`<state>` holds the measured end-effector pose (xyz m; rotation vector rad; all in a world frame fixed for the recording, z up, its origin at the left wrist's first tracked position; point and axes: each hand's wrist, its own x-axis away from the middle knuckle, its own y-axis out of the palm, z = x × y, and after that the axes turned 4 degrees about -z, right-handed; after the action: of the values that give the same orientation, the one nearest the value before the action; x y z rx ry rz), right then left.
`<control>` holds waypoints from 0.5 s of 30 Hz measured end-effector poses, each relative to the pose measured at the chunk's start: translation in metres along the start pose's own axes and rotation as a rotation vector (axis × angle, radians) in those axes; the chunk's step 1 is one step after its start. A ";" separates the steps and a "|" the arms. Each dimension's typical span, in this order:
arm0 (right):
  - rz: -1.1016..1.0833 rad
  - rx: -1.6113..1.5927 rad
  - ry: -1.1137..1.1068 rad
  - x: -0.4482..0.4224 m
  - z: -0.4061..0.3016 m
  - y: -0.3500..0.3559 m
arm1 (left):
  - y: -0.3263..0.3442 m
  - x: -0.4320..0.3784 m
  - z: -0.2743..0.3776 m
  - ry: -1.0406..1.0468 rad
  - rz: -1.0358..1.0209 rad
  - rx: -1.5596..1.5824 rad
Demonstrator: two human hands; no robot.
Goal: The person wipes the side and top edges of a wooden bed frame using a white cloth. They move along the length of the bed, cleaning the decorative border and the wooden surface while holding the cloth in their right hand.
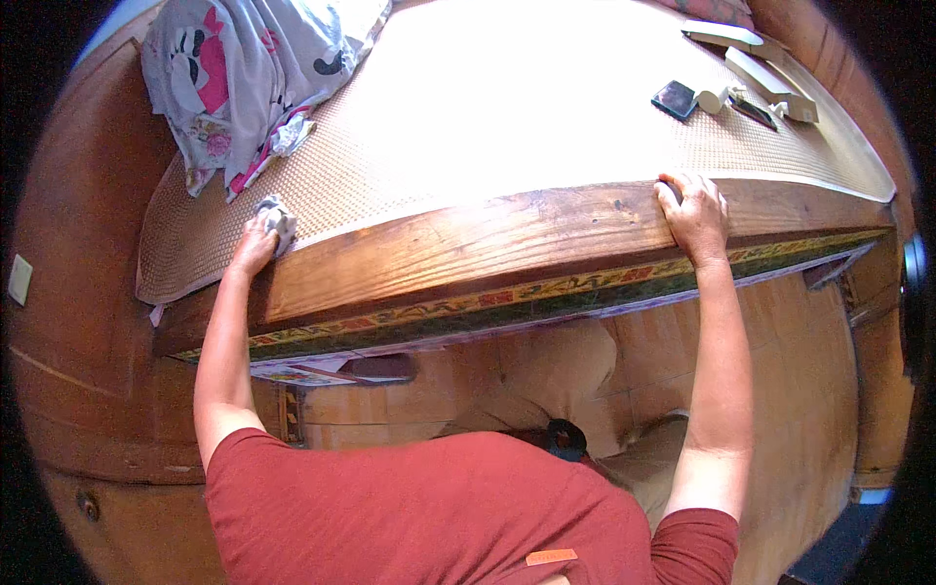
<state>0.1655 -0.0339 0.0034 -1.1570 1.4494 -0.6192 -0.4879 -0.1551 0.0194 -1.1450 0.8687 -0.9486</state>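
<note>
My left hand [256, 240] grips a crumpled white and dark cloth [278, 219] at the left part of the bed's front edge. My right hand [695, 210] rests on top of the thick wooden bed rail [468, 238], fingers bent and apart, holding nothing. Behind the rail lies a woven mat [351, 157] with a pale border, its middle washed out by glare. Beyond my left hand is a heaped grey-white printed fabric [252, 80] with pink and black figures.
At the back right, a dark square object [674, 100], a white cylinder [711, 99], a dark flat object [753, 113] and a long box [768, 80] lie on the mat. Wooden panels [80, 278] flank the bed. Tiled floor [417, 406] shows below the patterned strip [497, 300].
</note>
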 end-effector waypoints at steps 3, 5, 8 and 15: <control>-0.001 -0.002 0.013 0.000 -0.001 -0.003 | -0.004 0.006 0.063 0.227 -0.223 0.187; -0.011 -0.015 0.015 0.000 0.002 -0.001 | -0.007 0.012 0.138 0.357 -0.326 0.225; 0.014 -0.001 -0.001 -0.003 -0.002 -0.003 | 0.021 -0.009 0.212 0.613 -0.200 0.006; 0.015 -0.011 -0.007 -0.002 0.000 0.001 | 0.108 -0.039 0.447 0.775 -0.438 0.205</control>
<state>0.1648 -0.0320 0.0037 -1.1550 1.4561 -0.5967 -0.0731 0.0471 0.0060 -0.7900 1.1097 -1.8673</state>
